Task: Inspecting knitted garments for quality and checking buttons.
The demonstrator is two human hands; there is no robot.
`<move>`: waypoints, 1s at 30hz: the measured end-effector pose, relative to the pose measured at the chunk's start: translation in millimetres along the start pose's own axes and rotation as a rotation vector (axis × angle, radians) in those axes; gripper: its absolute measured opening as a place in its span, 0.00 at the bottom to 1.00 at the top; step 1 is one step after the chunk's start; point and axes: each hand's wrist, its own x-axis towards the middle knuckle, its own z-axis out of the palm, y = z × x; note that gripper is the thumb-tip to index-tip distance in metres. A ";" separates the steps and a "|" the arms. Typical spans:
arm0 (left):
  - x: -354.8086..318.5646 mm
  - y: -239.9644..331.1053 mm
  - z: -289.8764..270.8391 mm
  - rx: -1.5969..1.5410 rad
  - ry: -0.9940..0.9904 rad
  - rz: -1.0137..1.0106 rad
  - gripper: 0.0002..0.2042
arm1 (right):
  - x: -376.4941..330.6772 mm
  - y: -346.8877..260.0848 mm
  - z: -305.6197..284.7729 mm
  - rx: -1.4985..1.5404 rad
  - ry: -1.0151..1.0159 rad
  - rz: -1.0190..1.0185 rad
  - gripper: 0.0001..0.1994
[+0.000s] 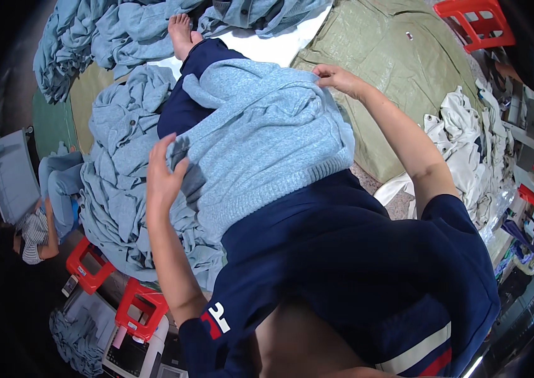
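A light blue knitted sweater [267, 145] lies spread over my lap, its ribbed hem towards my waist and loose folds at its far end. At its far right edge, my right hand [339, 82] pinches the knit between thumb and fingers. My left hand [165, 176] is by the sweater's left edge, thumb and fingers apart; whether the fingertips touch the cloth I cannot tell.
A large heap of blue knitwear [119, 170] lies along my left, with more blue garments [134, 34] beyond my bare foot. Cream garments [459, 135] are piled at right on an olive sheet [387, 50]. Red stools [144, 309] stand lower left; a seated person [43, 227] is farther left.
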 end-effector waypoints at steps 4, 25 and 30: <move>35.5 -10.4 24.7 0.084 -0.050 0.027 0.21 | -18.6 3.4 7.7 0.014 0.018 0.075 0.08; -32.9 -141.5 26.3 -0.388 0.298 -0.319 0.04 | -100.9 -25.2 12.3 0.058 0.771 -0.464 0.16; -52.1 -98.3 18.9 -0.261 0.486 -0.139 0.08 | -120.2 -67.6 16.1 0.076 0.849 -0.697 0.18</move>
